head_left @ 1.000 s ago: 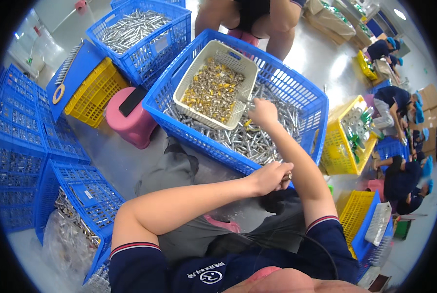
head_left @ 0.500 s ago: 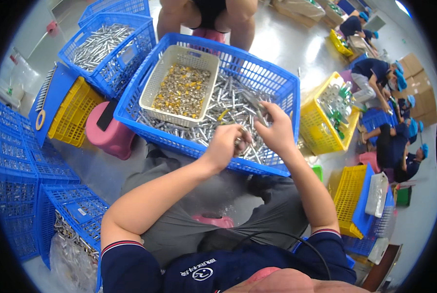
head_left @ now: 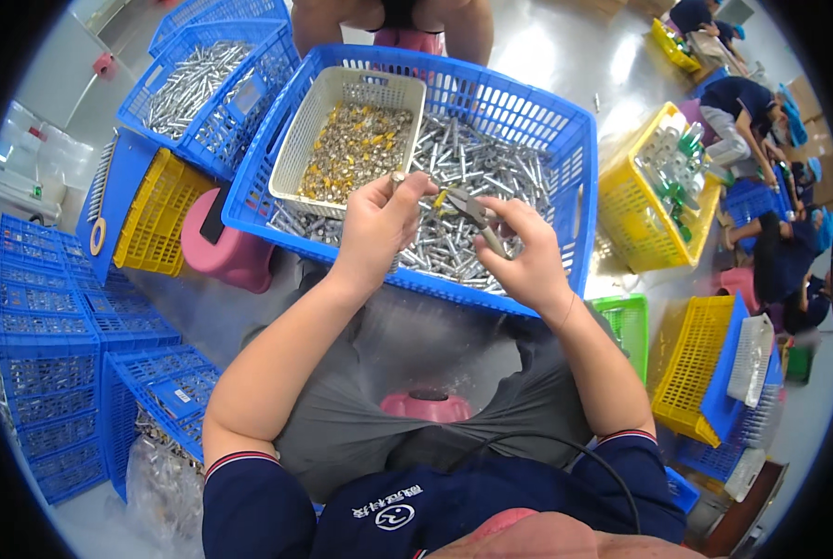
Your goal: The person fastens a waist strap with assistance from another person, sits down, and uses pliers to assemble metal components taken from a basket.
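Grey workshop floor (head_left: 547, 56), crowded with blue and yellow crates; other people work at upper right among yellow crates (head_left: 654, 200). Stacked blue crates (head_left: 44, 363) fill the left edge, beside a pink stool (head_left: 221, 252). Centre: a large blue crate (head_left: 547, 140) in front of the seated person's knees, holding a heap of silver metal parts (head_left: 491, 172) on its right and a beige basket (head_left: 314, 140) of smaller brass-and-silver pieces on its left. Both hands meet over the near half of this crate, above the silver heap. Left hand (head_left: 379, 228): grip closed, fingers pinched on a small silver part (head_left: 399, 177) whose tip shows above the thumb. Right hand (head_left: 523, 256): grip closed round the handles of pliers (head_left: 472, 212), their yellow-tipped nose pointing left toward the left hand; whether the nose touches the part cannot be told. A second blue crate (head_left: 202, 84) of silver parts stands at upper left.
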The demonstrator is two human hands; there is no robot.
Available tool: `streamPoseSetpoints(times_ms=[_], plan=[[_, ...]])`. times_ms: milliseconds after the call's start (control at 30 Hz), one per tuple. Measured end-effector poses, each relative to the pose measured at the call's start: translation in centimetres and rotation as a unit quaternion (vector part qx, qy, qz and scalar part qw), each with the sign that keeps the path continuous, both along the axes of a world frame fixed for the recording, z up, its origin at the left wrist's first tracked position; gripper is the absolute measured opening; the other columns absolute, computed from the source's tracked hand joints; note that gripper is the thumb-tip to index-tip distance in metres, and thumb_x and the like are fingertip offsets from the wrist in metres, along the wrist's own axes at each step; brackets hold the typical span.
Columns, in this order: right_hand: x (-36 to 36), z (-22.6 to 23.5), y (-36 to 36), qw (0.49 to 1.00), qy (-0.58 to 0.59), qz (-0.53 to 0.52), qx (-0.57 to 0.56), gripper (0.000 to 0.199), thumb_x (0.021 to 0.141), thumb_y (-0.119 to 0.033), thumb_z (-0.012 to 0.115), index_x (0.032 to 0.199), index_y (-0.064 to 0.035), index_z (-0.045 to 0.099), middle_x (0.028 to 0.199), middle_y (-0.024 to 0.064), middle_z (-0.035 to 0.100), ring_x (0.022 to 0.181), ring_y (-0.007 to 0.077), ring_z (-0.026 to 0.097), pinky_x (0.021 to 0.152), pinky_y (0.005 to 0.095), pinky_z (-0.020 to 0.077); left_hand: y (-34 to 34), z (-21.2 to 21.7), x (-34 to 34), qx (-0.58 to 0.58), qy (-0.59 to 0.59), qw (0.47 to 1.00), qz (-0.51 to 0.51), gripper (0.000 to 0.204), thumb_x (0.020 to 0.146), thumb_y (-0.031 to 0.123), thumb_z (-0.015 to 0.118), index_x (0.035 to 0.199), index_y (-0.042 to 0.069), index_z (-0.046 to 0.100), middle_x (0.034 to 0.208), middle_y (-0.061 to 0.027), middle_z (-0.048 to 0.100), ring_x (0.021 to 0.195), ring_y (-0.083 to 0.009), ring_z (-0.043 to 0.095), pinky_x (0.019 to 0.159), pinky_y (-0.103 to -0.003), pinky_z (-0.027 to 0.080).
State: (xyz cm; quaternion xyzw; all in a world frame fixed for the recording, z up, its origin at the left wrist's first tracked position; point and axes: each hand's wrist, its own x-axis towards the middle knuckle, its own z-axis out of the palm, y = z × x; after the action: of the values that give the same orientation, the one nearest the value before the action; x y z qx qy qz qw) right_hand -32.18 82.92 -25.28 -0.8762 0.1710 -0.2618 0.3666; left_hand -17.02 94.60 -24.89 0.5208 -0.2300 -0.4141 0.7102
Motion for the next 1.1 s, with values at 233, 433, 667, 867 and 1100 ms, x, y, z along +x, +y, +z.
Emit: streamPoseSetpoints(times_ms=[233, 433, 667, 867, 1100], plan=[[0.2, -0.5, 0.0, 1.000, 0.009, 0.000, 0.003, 0.039, 0.068, -0.011, 0.063, 0.106, -0.0062, 0.057, 0.080, 0.0084, 0.057, 0.076, 0.0236, 0.055, 0.069, 0.0322, 0.0441, 0.2, -0.3, 0.3, 0.002, -0.010, 1.000, -0.006, 0.026, 0.087, 0.025, 0.055, 0.082, 0.000, 0.055, 0.050, 0.0073, 0.033, 0.041, -0.0020, 0.030, 0.038, -0.018, 0.025], [-0.2, -0.4, 0.2, 0.999, 0.043, 0.008, -0.016, 0.040, 0.068, -0.012, 0.064, 0.107, -0.0061, 0.056, 0.081, 0.0091, 0.056, 0.080, 0.0249, 0.055, 0.072, 0.0333, 0.0435, 0.1, -0.4, 0.2, 0.015, 0.012, 0.999, -0.034, 0.019, 0.086, 0.023, 0.056, 0.080, 0.004, 0.056, 0.051, 0.0068, 0.037, 0.040, -0.0017, 0.032, 0.038, -0.018, 0.026], [-0.2, -0.5, 0.2, 1.000, 0.025, 0.008, -0.004, 0.041, 0.068, -0.012, 0.064, 0.107, -0.0053, 0.056, 0.081, 0.0093, 0.056, 0.079, 0.0248, 0.055, 0.072, 0.0336, 0.0435, -0.2, -0.4, 0.0, 0.014, -0.024, 0.999, -0.018, 0.017, 0.085, 0.021, 0.059, 0.080, 0.006, 0.054, 0.052, 0.0065, 0.040, 0.040, -0.0014, 0.033, 0.038, -0.017, 0.026], [0.1, -1.2, 0.2, 0.997, 0.062, -0.006, 0.037, 0.043, 0.068, -0.013, 0.066, 0.109, -0.0052, 0.056, 0.083, 0.0095, 0.057, 0.078, 0.0221, 0.055, 0.072, 0.0325, 0.0447, -0.3, -2.1, 3.0, 0.015, -0.069, 0.995, 0.068, 0.026, 0.087, 0.028, 0.056, 0.072, 0.008, 0.049, 0.052, 0.0062, 0.039, 0.040, -0.0017, 0.031, 0.038, -0.018, 0.025], [0.2, -1.7, 0.6, 0.997, 0.062, -0.011, 0.032, 0.042, 0.069, -0.013, 0.066, 0.109, -0.0033, 0.055, 0.083, 0.0102, 0.056, 0.078, 0.0222, 0.055, 0.071, 0.0327, 0.0445, -0.9, -5.0, 5.2, 0.060, -0.063, 0.987, 0.138, 0.035, 0.087, 0.021, 0.029, 0.094, 0.000, 0.056, 0.062, 0.0020, 0.043, 0.052, -0.0071, 0.038, 0.048, -0.020, 0.033]])
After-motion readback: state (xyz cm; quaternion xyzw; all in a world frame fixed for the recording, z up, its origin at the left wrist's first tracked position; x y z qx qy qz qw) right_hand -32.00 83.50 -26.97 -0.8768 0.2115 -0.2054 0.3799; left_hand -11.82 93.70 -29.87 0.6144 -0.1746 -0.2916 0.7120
